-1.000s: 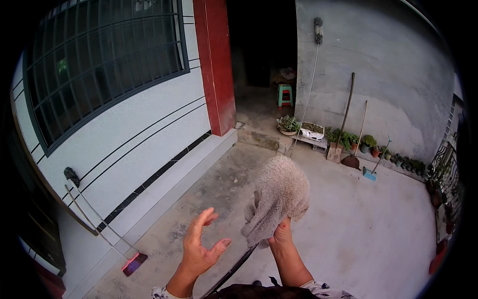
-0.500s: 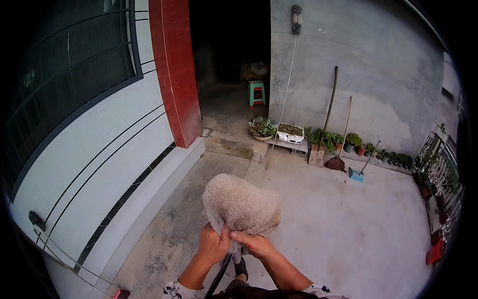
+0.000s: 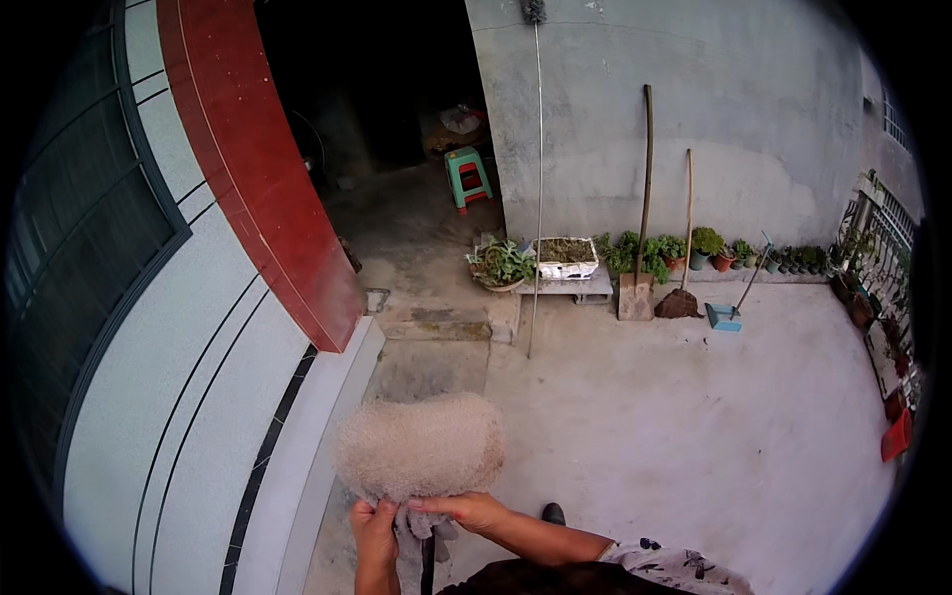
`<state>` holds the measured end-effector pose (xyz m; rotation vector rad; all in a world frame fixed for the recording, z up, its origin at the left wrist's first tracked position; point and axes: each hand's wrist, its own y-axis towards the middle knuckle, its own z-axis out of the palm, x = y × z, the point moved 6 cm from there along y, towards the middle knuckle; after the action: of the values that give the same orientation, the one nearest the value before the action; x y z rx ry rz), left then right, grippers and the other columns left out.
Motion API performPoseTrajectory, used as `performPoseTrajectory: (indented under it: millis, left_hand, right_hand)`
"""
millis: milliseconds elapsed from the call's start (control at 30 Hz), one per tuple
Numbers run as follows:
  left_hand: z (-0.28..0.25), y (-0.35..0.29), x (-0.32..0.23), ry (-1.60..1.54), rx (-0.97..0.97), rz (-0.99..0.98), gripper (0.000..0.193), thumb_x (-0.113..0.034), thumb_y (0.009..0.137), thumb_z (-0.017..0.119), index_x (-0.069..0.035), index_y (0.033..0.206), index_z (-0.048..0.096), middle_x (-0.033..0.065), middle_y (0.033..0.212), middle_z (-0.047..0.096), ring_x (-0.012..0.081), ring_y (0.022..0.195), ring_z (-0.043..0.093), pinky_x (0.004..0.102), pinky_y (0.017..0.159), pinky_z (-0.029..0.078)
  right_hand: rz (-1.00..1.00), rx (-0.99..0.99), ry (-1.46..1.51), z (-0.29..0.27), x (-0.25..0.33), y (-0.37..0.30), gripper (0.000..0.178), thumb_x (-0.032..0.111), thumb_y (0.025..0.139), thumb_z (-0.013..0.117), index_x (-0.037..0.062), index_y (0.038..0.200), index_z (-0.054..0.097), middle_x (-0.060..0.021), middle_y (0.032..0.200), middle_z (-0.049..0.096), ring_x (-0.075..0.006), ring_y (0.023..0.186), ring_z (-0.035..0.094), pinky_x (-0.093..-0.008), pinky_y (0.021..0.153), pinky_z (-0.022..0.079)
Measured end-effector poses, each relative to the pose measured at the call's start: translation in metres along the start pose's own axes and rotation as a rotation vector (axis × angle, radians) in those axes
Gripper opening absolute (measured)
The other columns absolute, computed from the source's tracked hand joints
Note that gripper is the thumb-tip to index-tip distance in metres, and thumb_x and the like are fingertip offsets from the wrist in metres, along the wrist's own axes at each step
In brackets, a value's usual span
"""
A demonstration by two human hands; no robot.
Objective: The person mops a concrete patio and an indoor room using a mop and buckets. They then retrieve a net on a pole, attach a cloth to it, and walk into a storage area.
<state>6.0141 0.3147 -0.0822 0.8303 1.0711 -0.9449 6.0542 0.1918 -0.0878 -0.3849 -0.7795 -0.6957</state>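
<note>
A fluffy beige cloth [image 3: 421, 444], thick and towel-like, is spread out in front of me at the lower middle. My left hand [image 3: 375, 526] pinches its lower left edge, thumb uppermost. Close beside it, my right hand [image 3: 474, 511] is closed on the same edge, its thumb lying along the cloth. Greyish folds hang below the two hands. Under these folds a dark pole [image 3: 427, 563] shows; whether it is joined to the cloth I cannot tell.
A red pillar [image 3: 263, 188] and a pale ledge [image 3: 327, 426] stand at left. Against the grey wall lean a long-handled duster [image 3: 538, 178], a shovel [image 3: 637, 296], a broom [image 3: 679, 303] and a blue dustpan [image 3: 724, 316]. Potted plants [image 3: 501, 263] line its foot. A green stool [image 3: 467, 178] stands in the doorway.
The view has swung right and the scene tilts differently. In the picture, hands and cloth sit lower and farther left. The cloth is spread wider, and both hands still grip its edge.
</note>
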Motion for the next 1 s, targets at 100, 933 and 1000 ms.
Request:
performPoseTrajectory:
  millis: [100, 933, 1000]
  left_hand:
    - [0.006, 0.064, 0.035, -0.097, -0.061, -0.117, 0.047, -0.024, 0.071, 0.072, -0.001, 0.109, 0.055, 0.0074, 0.098, 0.062, 0.0181, 0.084, 0.06, 0.0303, 0.077, 0.047]
    - [0.077, 0.627, 0.242, 0.095, 0.221, -0.539, 0.057, -0.049, 0.086, 0.046, -0.001, 0.117, 0.049, 0.0088, 0.1, 0.059, 0.0184, 0.094, 0.055, 0.0308, 0.082, 0.043]
    - [0.078, 0.684, 0.271, 0.045, 0.405, -0.711, 0.053, -0.047, 0.087, 0.046, -0.003, 0.116, 0.052, 0.0048, 0.099, 0.059, 0.0149, 0.09, 0.054, 0.0267, 0.078, 0.042]
  right_hand:
    - [-0.015, 0.099, -0.085, -0.032, 0.024, 0.061, 0.049, 0.021, 0.075, 0.071, -0.0017, 0.114, 0.053, -0.0089, 0.111, 0.057, -0.0172, 0.101, 0.052, -0.0279, 0.088, 0.04]
    - [0.122, -0.37, 0.141, -0.374, 0.302, 0.608, 0.018, 0.017, 0.077, 0.066, 0.0004, 0.083, 0.06, -0.0064, 0.073, 0.059, -0.0175, 0.065, 0.057, -0.0301, 0.062, 0.047]
    - [0.033, -0.474, 0.164, -0.406, 0.332, 0.665, 0.016, 0.013, 0.075, 0.069, -0.0002, 0.081, 0.062, -0.0057, 0.075, 0.06, -0.0148, 0.066, 0.056, -0.0271, 0.059, 0.045]
